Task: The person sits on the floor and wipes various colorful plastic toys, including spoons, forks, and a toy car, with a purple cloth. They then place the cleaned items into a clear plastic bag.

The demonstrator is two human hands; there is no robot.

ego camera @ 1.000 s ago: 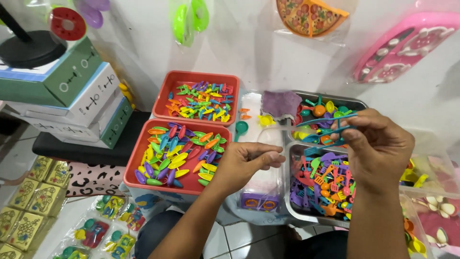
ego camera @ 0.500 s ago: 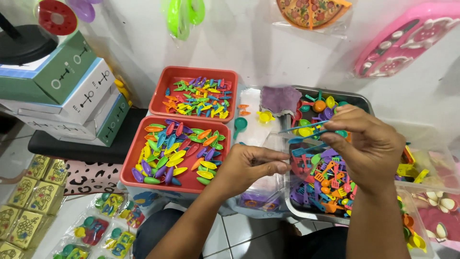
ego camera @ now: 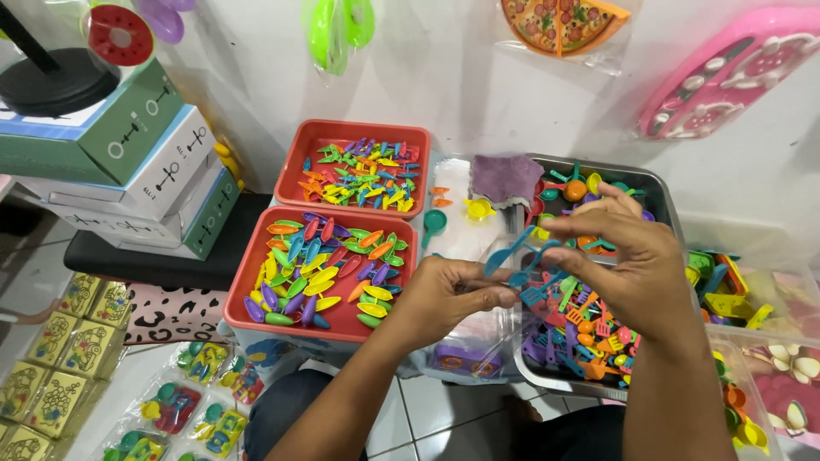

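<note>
My right hand (ego camera: 632, 265) pinches a few small blue toy utensils (ego camera: 515, 256), their tips pointing left and down toward my left hand. My left hand (ego camera: 448, 294) pinches the mouth of a small clear plastic bag (ego camera: 478, 320), held just over the gap between the trays. Under my right hand a metal tray (ego camera: 528, 369) holds a heap of tiny toy forks and spatulas in many colours. Behind it another metal tray (ego camera: 662, 192) holds small toy spoons and cups.
Two red trays sit left: the near one (ego camera: 242, 303) with coloured leaf-shaped pieces, the far one (ego camera: 295, 162) with tiny utensils. Stacked boxes (ego camera: 145, 162) stand at far left. Bagged toys (ego camera: 179, 401) lie below. A purple cloth (ego camera: 506, 177) and clear tubs (ego camera: 752, 341) are nearby.
My right hand has come down and left with the blue utensils, tilting them toward the bag in my left hand. My left hand has stayed almost still.
</note>
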